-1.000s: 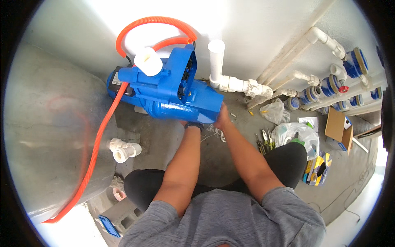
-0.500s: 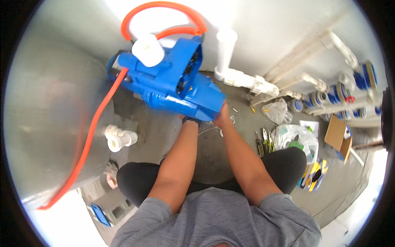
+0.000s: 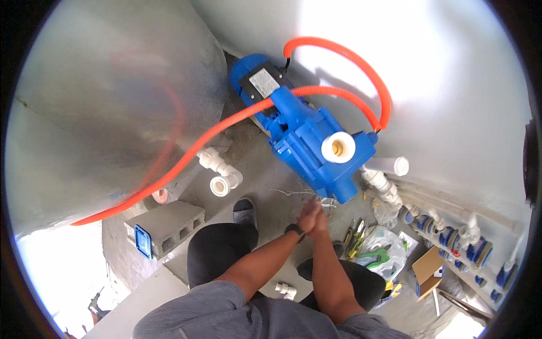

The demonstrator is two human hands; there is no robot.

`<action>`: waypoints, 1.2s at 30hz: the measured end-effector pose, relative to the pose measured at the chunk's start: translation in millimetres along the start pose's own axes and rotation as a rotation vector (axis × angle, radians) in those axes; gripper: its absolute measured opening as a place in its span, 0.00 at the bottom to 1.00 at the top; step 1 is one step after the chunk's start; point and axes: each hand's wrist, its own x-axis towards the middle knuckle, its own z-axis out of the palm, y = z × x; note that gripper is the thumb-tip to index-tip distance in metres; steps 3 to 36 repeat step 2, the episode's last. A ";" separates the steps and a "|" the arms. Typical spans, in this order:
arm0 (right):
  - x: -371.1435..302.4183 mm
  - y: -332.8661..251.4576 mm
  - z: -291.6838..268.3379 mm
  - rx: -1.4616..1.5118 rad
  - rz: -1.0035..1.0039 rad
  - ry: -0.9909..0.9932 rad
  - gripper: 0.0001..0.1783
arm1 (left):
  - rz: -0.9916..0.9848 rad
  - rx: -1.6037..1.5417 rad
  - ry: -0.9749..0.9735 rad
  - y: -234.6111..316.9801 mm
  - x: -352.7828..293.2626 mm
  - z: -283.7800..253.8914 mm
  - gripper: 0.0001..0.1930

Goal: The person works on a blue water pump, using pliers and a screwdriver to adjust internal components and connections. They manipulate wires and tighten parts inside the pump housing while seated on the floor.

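Note:
A blue pump (image 3: 299,138) stands ahead of me, its dark box with a silver label at the far left end and a white threaded fitting (image 3: 341,148) on its near right end. An orange corrugated conduit (image 3: 226,124) crosses over the pump and loops back to it. Just below the pump's near end, my left hand (image 3: 305,217), with a dark band at the wrist, is close against my right hand (image 3: 319,219). Both look apart from the pump. Their fingers overlap and are blurred, so anything between them is hidden.
A large shiny tank (image 3: 124,101) fills the left, with a white pipe elbow (image 3: 221,182) at its base. On the right lie pliers (image 3: 355,237), a plastic bag (image 3: 389,254), an open carton (image 3: 429,271) and white pipes with blue meters (image 3: 451,237). A concrete block (image 3: 169,226) sits left.
Both hands have come off the pump and are now together below it. The pump has been turned, with the white fitting now at its near right. The view has shifted.

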 end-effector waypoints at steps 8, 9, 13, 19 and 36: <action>-43.1 1.9 17.6 -0.189 -0.122 -0.187 0.34 | -0.227 -0.270 -0.089 -15.4 -9.6 -31.1 0.31; -43.1 1.9 17.6 -0.189 -0.122 -0.187 0.34 | -0.227 -0.270 -0.089 -15.4 -9.6 -31.1 0.31; -43.1 1.9 17.6 -0.189 -0.122 -0.187 0.34 | -0.227 -0.270 -0.089 -15.4 -9.6 -31.1 0.31; -43.1 1.9 17.6 -0.189 -0.122 -0.187 0.34 | -0.227 -0.270 -0.089 -15.4 -9.6 -31.1 0.31; -43.1 1.9 17.6 -0.189 -0.122 -0.187 0.34 | -0.227 -0.270 -0.089 -15.4 -9.6 -31.1 0.31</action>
